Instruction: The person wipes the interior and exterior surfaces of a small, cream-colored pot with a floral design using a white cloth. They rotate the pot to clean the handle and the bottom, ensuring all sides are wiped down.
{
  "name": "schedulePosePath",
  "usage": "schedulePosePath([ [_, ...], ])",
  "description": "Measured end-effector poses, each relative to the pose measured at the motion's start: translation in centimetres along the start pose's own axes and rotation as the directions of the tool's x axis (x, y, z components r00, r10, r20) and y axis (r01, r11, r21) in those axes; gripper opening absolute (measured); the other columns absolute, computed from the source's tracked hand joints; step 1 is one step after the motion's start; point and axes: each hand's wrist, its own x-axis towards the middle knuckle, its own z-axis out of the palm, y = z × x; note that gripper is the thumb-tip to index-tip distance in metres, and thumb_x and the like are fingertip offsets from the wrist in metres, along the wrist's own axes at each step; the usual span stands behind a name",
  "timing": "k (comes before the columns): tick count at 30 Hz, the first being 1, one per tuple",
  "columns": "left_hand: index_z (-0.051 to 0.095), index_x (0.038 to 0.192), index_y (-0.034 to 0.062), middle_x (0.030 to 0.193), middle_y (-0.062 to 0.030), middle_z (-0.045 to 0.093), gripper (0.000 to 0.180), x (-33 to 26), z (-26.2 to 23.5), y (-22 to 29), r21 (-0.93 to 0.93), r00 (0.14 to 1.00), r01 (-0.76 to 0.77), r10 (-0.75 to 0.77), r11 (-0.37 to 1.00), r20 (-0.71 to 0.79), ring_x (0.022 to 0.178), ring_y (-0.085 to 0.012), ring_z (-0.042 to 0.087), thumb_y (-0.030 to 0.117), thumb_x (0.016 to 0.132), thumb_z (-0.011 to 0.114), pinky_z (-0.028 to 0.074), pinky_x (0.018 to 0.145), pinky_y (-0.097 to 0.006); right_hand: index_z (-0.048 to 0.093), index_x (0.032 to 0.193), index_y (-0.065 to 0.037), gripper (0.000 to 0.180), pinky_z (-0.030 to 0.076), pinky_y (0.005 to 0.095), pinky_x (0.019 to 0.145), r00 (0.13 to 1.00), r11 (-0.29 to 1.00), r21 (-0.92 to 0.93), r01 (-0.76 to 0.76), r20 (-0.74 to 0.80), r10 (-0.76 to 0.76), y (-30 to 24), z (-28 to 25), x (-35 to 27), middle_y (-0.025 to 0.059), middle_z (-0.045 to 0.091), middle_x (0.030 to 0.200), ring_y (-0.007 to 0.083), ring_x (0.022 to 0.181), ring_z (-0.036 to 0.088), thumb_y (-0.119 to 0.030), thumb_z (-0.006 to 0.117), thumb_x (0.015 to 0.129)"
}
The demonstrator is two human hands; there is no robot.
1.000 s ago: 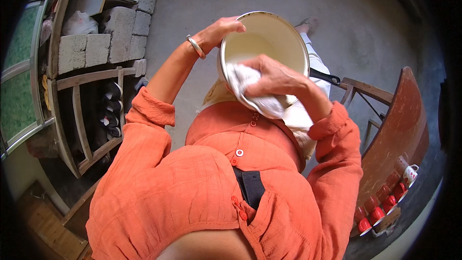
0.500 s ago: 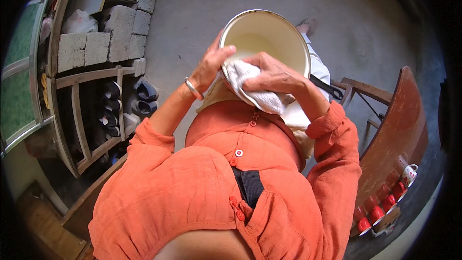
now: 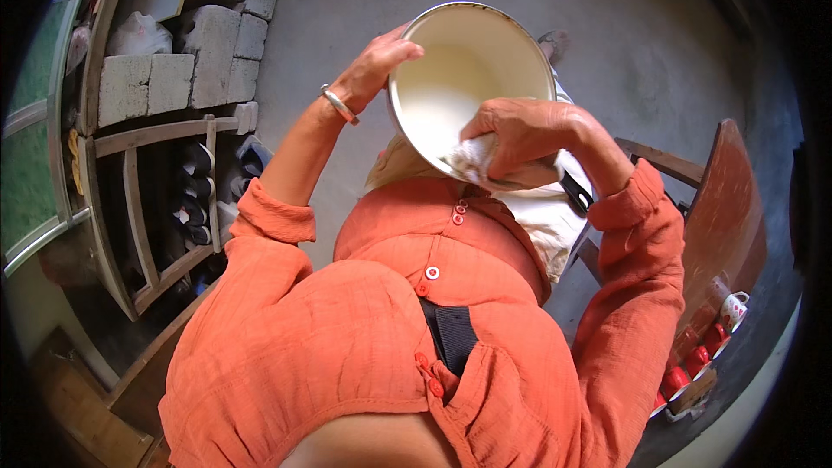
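Grey floor (image 3: pixel 347 0) spreads beyond the pot (image 3: pixel 459 52) in the head view, the only view available. Left of the pot are grey blocks (image 3: pixel 212 52), and nearer the person on that side stands a wooden rack (image 3: pixel 143 217) with dark shoes (image 3: pixel 198 186). A reddish-brown panel (image 3: pixel 719 199) leans to the pot's right, with red mugs (image 3: pixel 698 360) and a white mug (image 3: pixel 735 310) along its near end.

The pot itself is held in front of the person's belly, over pale trousers (image 3: pixel 529 217), its cream inside facing up toward the camera. I cannot tell whether its base rests on the legs. Its black handle (image 3: pixel 574 195) sticks out at the lower right.

The left hand (image 3: pixel 377 65) grips the pot's left rim, thumb at the edge; its other fingers are mostly hidden behind the wall. The right hand (image 3: pixel 524 134) has its fingers curled around a pale, bunched cloth (image 3: pixel 472 156), pressed at the pot's near rim.

As I judge it, a hard push of the cloth could twist the pot out of the left hand, since that rim grip seems its main hold. The cloth could also slip, letting bare knuckles scrape the rim, or a sleeve could catch the handle and tip the pot.
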Motion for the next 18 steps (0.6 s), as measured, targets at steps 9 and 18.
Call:
schedulePosePath([
  [9,0.056,0.115,-0.0004,0.098,-0.0053,0.06,0.045,0.6,-0.5,0.4,-0.093,0.996,0.075,-0.079,0.993,-0.041,0.091,-0.0124,0.055,0.032,0.083,0.051,0.045,0.079,-0.025,0.059,0.086,-0.004,0.028,0.043,0.0333,0.06,0.967,0.934,0.328,0.139,-0.25,-0.056,-1.6,0.8,2.2,0.0078,0.056,0.068,0.0175,0.064,0.053,-0.019,0.063,0.063],
  [18,0.058,0.105,0.0001,0.094,-0.0059,0.061,0.04,0.2,-0.9,-0.3,-0.033,0.991,0.097,-0.1,0.995,-0.084,0.087,-0.0121,0.057,0.034,0.084,0.05,0.046,0.077,-0.024,0.063,0.097,-0.004,0.035,0.051,0.0432,0.077,0.883,0.853,-0.416,-0.316,-0.458,0.104,3.5,-1.7,-1.5,0.0199,0.064,0.083,0.033,0.087,0.064,-0.025,0.069,0.069],
])
